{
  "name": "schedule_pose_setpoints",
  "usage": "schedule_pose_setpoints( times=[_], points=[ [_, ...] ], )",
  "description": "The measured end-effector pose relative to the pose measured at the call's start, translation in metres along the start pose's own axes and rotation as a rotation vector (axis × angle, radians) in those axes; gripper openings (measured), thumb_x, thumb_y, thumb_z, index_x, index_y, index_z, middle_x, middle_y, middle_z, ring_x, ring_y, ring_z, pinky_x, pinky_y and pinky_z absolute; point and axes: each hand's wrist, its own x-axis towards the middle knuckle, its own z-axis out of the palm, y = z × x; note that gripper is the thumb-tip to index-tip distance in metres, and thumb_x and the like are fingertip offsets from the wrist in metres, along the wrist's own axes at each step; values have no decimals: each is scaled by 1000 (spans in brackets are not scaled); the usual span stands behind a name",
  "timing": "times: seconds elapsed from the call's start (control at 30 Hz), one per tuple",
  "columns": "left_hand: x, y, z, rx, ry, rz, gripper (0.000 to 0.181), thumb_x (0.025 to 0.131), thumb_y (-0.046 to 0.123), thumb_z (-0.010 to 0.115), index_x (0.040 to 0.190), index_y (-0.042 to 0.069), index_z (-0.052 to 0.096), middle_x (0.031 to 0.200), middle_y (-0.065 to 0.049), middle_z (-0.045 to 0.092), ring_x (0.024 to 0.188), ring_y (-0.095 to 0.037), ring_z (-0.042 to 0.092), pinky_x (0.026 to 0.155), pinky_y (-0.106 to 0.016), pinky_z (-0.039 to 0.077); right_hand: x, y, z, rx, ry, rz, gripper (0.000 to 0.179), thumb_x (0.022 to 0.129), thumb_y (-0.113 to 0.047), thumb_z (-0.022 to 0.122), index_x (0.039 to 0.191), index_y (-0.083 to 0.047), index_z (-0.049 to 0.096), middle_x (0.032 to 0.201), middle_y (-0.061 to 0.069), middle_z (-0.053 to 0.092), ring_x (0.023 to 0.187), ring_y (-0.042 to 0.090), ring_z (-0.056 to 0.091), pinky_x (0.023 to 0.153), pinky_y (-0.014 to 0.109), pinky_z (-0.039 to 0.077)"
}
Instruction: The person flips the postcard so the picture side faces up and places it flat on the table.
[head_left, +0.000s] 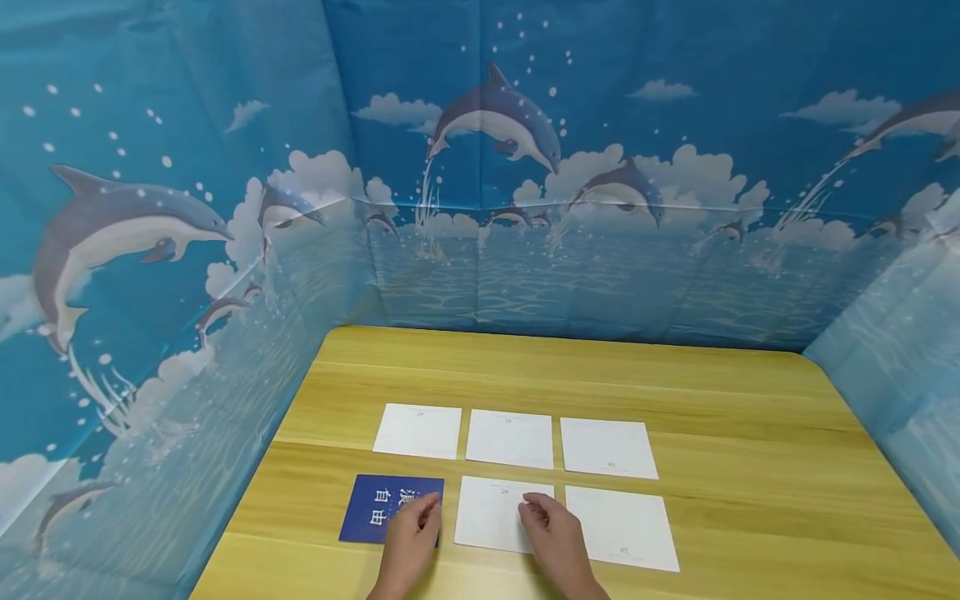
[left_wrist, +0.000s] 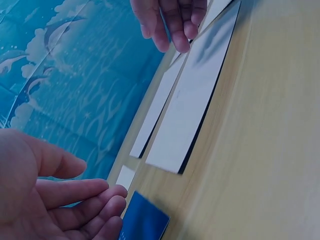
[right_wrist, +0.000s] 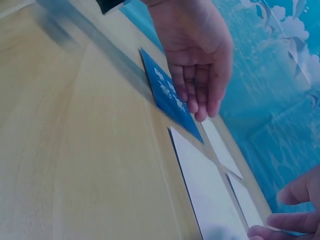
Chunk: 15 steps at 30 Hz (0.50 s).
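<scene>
A dark blue card [head_left: 357,518] with white characters lies at the left of the near row. My left hand [head_left: 408,542] is over its right part, fingers loosely bent and holding nothing. Beside it in that row is a white card [head_left: 480,517] with small print near its top edge. My right hand [head_left: 557,540] hovers at this card's right side, likewise with nothing in it. In the left wrist view the left hand's fingers [left_wrist: 85,210] are relaxed, close above the blue card [left_wrist: 142,217]. The right wrist view catches the right hand [right_wrist: 300,205] at its lower right corner.
Another white card [head_left: 626,529] ends the near row. Behind it lie three more white cards, at left [head_left: 417,433], middle [head_left: 510,440] and right [head_left: 607,447]. The yellow wood table [head_left: 765,467] is enclosed by a blue dolphin-print curtain [head_left: 600,275] at the back and sides.
</scene>
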Motion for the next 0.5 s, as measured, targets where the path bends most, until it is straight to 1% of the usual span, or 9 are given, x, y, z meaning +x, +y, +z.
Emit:
schedule_pose_setpoints(
  times=[0.1, 0.2, 0.37, 0.43, 0.5],
  points=[
    [0, 3, 6, -14, -2, 10, 25, 89, 6, 56, 107, -10, 61, 91, -9, 62, 81, -18, 57, 71, -27, 49, -1, 3, -7, -12, 10, 73, 24, 87, -15, 61, 101, 4, 65, 79, -2, 60, 72, 11, 52, 64, 26, 46],
    [0, 5, 11, 5, 6, 13, 25, 88, 5, 57, 107, -10, 61, 95, -11, 63, 86, -22, 58, 76, -32, 50, -2, 8, -14, -27, 24, 126, 26, 88, -16, 60, 102, 5, 65, 80, 0, 60, 73, 13, 51, 64, 27, 46],
    [1, 5, 17, 29, 6, 3, 29, 87, 5, 57, 110, -12, 59, 99, -15, 62, 96, -31, 57, 86, -46, 45, 0, 14, -22, -50, 54, 162, 28, 88, -16, 59, 103, 7, 64, 82, 1, 62, 74, 14, 53, 65, 28, 46],
    [1, 5, 19, 31, 2, -9, 30, 86, 5, 57, 111, -13, 59, 99, -15, 62, 97, -32, 56, 86, -47, 44, 0, 15, -24, -56, 64, 166, 29, 88, -16, 59, 103, 8, 63, 83, 2, 62, 75, 15, 54, 66, 29, 47],
    [2, 5, 20, 32, -4, -18, 30, 86, 4, 58, 111, -13, 59, 98, -15, 61, 93, -29, 57, 84, -45, 46, 1, 16, -26, -59, 69, 170, 29, 88, -16, 59, 104, 9, 63, 84, 3, 62, 76, 15, 55, 66, 29, 47]
  ],
)
